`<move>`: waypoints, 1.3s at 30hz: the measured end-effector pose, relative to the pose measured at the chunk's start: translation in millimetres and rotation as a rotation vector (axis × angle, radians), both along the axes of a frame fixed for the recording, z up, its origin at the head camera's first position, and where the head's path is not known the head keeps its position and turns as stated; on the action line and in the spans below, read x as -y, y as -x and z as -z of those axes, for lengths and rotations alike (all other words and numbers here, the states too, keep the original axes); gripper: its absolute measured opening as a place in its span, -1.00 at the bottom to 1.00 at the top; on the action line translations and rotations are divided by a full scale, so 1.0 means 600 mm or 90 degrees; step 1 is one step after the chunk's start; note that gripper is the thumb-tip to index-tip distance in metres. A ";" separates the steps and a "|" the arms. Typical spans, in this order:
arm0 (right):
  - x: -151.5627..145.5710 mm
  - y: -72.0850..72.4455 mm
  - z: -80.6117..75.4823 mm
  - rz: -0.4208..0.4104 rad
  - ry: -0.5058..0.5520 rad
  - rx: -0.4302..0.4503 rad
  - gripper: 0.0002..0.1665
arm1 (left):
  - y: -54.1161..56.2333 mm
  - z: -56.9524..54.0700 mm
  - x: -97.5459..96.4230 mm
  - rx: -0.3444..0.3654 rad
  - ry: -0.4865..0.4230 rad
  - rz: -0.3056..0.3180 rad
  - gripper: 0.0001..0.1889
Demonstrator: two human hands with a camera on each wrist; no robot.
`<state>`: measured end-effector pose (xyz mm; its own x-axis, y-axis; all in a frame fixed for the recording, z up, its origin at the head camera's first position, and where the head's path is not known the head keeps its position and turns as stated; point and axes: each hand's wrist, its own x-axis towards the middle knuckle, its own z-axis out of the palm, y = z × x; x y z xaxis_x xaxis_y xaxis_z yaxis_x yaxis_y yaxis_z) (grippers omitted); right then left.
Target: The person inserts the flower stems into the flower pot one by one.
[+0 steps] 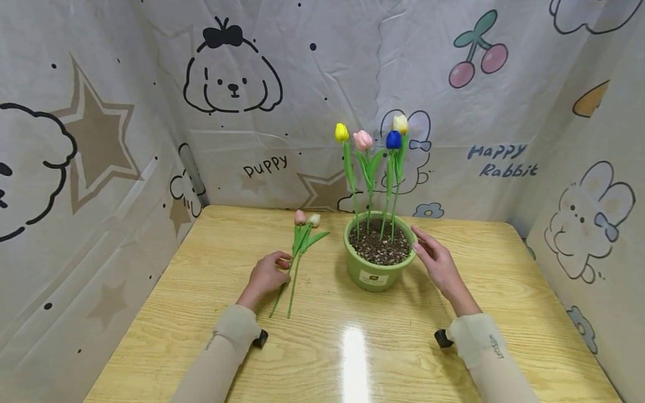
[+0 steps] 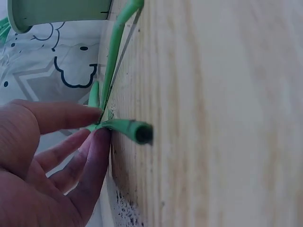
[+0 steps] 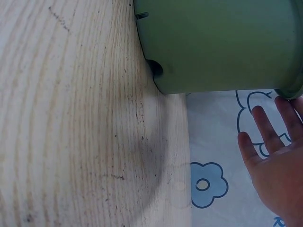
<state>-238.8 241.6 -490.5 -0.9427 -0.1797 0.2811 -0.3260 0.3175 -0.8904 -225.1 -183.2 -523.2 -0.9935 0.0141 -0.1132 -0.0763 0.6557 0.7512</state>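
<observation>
Both hands work at the bench (image 1: 312, 358): the left hand (image 1: 269, 275) has thumb and fingertip closed together, pinching a green artificial tulip stem (image 2: 125, 126); its other fingers are bent behind. Which of the 2 loose tulips that stem belongs to, I cannot tell. In the left wrist view the stem's dark-centred end juts out past the fingertips, towards the camera.

Spread and nearly straight, the fingers of the right hand (image 1: 443, 268) are held up against the right side of the green flowerpot (image 1: 356, 270). They hold nothing; the right wrist view shows a fingertip at the rim and the other fingers apart from the wall.

Left of the flowerpot, the 2 loose tulips lie side by side, a pink bloom (image 1: 299, 217) and a white bloom (image 1: 314, 220), heads towards the back edge, stems towards the person. In the flowerpot, 4 tulips stand in dark, pale-flecked soil (image 1: 375, 253): yellow (image 1: 341, 132), pink (image 1: 363, 140), blue (image 1: 394, 140) and cream (image 1: 400, 124), the blue partly in front of the cream. A white label (image 1: 374, 278) is on the front of the flowerpot.

Pale wood grain covers the bench, with a bright glare strip (image 1: 355, 364) near the person and dark specks (image 3: 59, 19) by the flowerpot. Printed cloth (image 1: 322, 73) hangs behind and at both sides, bearing a puppy face, stars, cherries, rabbits and "Happy Rabbit". Both sleeves (image 1: 214, 352) are pale, each with a small black block (image 1: 260, 339) at the cuff.
</observation>
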 end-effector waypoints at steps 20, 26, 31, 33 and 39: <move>-0.006 0.005 0.010 0.016 -0.018 -0.001 -0.40 | 0.002 -0.002 -0.001 0.001 0.012 -0.089 -0.56; -0.002 0.007 0.011 0.014 -0.006 0.003 -0.40 | 0.001 -0.004 0.002 0.007 0.050 -0.076 -0.59; -0.004 0.005 0.009 0.014 -0.010 0.001 -0.40 | 0.003 -0.008 0.003 0.009 0.074 -0.052 -0.55; -0.005 0.004 0.009 0.016 -0.014 0.001 -0.40 | 0.004 -0.009 0.003 0.010 0.081 -0.049 -0.53; -0.005 0.008 0.011 0.010 -0.015 -0.004 -0.40 | 0.002 -0.010 0.013 0.026 0.043 -0.081 -0.68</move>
<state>-243.3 244.5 -497.3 -0.9435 -0.1715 0.2835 -0.3269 0.3432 -0.8805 -226.2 -191.0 -517.2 -0.9813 -0.1206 -0.1502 -0.1917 0.6872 0.7007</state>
